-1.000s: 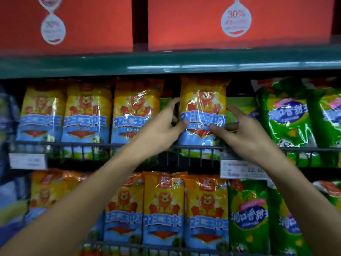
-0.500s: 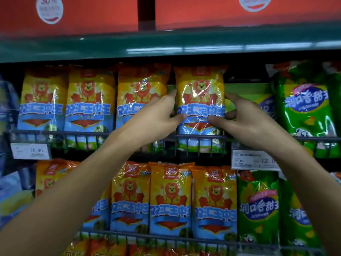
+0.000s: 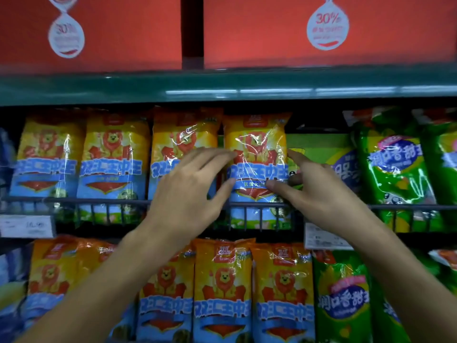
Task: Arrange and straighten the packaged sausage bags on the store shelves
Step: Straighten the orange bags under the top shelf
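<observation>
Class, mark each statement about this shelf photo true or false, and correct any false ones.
1. Both hands are on the same yellow lion bag. True.
2. That bag stands on the lower shelf. False: it stands on the upper wire shelf.
3. Green bags stand to its right. True.
4. The left hand holds a price tag. False: its fingers rest on the bag's left edge; the right hand is at the right edge.

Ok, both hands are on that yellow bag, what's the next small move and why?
Probably nudge the yellow bag slightly left. The left hand and right hand flank it, and it overlaps the green pack while a gap shows on its left.
</observation>
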Available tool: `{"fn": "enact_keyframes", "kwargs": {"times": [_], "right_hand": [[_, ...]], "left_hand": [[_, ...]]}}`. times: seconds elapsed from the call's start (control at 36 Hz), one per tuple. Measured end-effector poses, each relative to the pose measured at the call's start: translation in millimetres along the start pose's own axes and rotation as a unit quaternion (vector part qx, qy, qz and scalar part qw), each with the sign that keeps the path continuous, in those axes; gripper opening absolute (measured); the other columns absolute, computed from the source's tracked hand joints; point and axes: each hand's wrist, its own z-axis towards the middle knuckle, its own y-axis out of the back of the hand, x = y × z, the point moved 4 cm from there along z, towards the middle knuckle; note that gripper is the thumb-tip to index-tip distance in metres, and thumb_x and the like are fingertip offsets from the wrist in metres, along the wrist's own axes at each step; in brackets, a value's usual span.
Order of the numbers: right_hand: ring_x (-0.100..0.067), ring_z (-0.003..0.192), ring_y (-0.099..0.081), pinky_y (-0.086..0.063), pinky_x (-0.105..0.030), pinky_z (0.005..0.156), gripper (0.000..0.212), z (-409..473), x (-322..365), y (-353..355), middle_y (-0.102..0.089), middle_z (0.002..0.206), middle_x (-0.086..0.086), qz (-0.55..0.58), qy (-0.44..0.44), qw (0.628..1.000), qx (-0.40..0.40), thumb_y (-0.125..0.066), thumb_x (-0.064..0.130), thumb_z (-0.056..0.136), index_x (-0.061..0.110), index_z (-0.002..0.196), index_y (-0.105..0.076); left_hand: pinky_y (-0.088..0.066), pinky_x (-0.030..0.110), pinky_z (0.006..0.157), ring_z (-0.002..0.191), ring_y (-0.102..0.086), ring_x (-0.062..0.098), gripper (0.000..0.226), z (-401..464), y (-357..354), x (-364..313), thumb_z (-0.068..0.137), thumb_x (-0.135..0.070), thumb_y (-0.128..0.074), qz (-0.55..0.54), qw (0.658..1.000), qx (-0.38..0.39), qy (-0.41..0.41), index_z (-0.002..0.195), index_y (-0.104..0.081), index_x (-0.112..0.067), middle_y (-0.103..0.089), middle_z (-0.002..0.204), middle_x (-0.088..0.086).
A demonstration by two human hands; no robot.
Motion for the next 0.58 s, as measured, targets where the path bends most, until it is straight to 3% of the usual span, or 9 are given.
{"fn": "enact_keyframes", "kwargs": {"times": [0.08,0.14,0.22,0.31,0.44,0.53,0.58], "right_hand": [[-0.019,0.105,-0.069,-0.054,-0.041,0.087,0.077,-3,2,1,-0.077,0.102,0.003,0.018,-0.002,1.0,-0.005,-0.066,0.058,0.092,0.029,0.155,-0.033],[-0.02,0.114,-0.067,-0.052,-0.039,0.09,0.076,-6,2,2,-0.075,0.113,0.003,0.016,-0.007,1.0,-0.01,-0.065,0.059,0.092,0.03,0.155,-0.035],[-0.018,0.12,-0.064,-0.055,-0.045,0.097,0.076,-14,4,7,-0.067,0.132,0.008,0.011,0.008,0.998,-0.061,-0.063,0.064,0.088,0.037,0.154,-0.037],[-0.01,0.125,-0.059,-0.053,-0.039,0.101,0.065,-25,11,12,-0.055,0.146,0.016,-0.019,0.077,0.988,-0.136,-0.058,0.062,0.091,0.037,0.149,-0.047],[0.001,0.145,-0.036,-0.044,-0.027,0.105,0.055,-36,14,-8,-0.023,0.164,0.029,-0.081,0.127,0.982,-0.111,-0.044,0.061,0.097,0.041,0.147,-0.052],[0.014,0.134,-0.036,-0.04,-0.014,0.103,0.052,-36,12,-8,-0.025,0.161,0.032,-0.032,0.126,0.985,-0.111,-0.048,0.059,0.096,0.04,0.144,-0.056],[0.013,0.127,-0.045,-0.041,-0.004,0.096,0.047,-32,12,-1,-0.037,0.156,0.031,0.0,0.114,0.986,-0.12,-0.054,0.054,0.096,0.035,0.139,-0.062]], "left_hand": [[-0.022,0.046,0.128,0.157,-0.024,0.016,0.049,-1,-14,-3,0.11,-0.041,-0.04,0.017,0.997,0.036,-0.065,0.155,-0.047,-0.022,-0.036,0.166,-0.003],[-0.008,0.049,0.13,0.161,-0.006,0.014,0.055,0,-24,-3,0.111,-0.045,-0.028,0.06,0.991,0.068,-0.1,0.161,-0.035,-0.026,-0.018,0.172,-0.004],[-0.007,0.048,0.13,0.16,0.004,0.01,0.056,1,-31,1,0.11,-0.05,-0.02,0.081,0.989,0.078,-0.097,0.163,-0.025,-0.031,-0.007,0.174,-0.008],[-0.008,0.046,0.13,0.16,0.002,0.007,0.059,3,-32,1,0.109,-0.057,-0.02,0.077,0.991,0.071,-0.077,0.162,-0.03,-0.033,-0.01,0.173,-0.01],[-0.008,0.044,0.13,0.16,0.003,0.008,0.058,0,-35,4,0.109,-0.056,-0.021,0.077,0.991,0.076,-0.078,0.163,-0.026,-0.035,-0.009,0.173,-0.012],[-0.007,0.044,0.129,0.16,0.003,0.011,0.058,-3,-36,8,0.11,-0.057,-0.018,0.098,0.989,0.076,-0.085,0.164,-0.02,-0.036,-0.006,0.174,-0.011],[-0.009,0.045,0.129,0.161,0.0,0.013,0.058,-3,-35,9,0.11,-0.056,-0.021,0.096,0.989,0.07,-0.085,0.164,-0.023,-0.034,-0.008,0.174,-0.01]]}}
